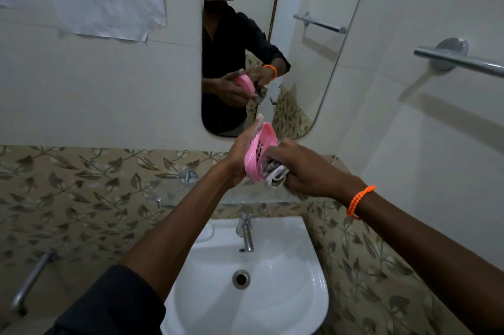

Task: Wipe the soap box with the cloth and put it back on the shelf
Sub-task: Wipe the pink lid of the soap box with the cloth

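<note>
A pink oval soap box [260, 147] with slots in its base is held upright on its edge by my left hand [240, 154], which grips it from behind. My right hand [302, 168], with an orange bead bracelet on its wrist, is closed around a bunched grey-white cloth [276, 175] and presses it into the lower inside of the box. Both hands are raised above the glass shelf [191, 192], which is fixed to the wall over the basin. The cloth is partly hidden inside my fingers.
A white wash basin [286, 293] with a chrome tap [245, 233] lies below my arms. The wall mirror [300, 67] in front reflects the person and both hands. A chrome towel bar [458, 60] juts out at right, and a metal pipe [30, 282] runs at lower left.
</note>
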